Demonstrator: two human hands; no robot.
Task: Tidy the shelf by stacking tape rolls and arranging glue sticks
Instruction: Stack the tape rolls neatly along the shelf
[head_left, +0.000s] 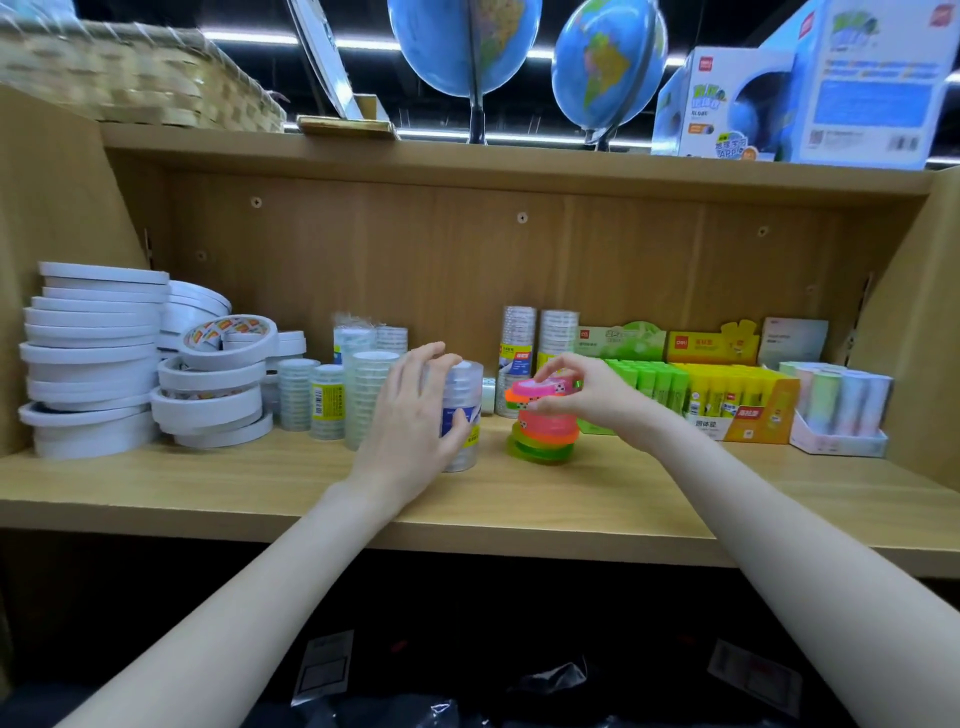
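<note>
Left hand (410, 415) grips clear tape pack (460, 415); open shelf edge (208, 499) before it.

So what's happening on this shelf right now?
A person is tidying stationery on a wooden shelf. The left hand grips a wrapped pack of clear tape rolls standing upright. The right hand pinches the top of a small stack of neon tape rolls, which looks a bit uneven. Boxes of glue sticks sit untouched to the right.

Bright overhead strip lighting, wide-angle bowing at edges, slight motion blur.
</note>
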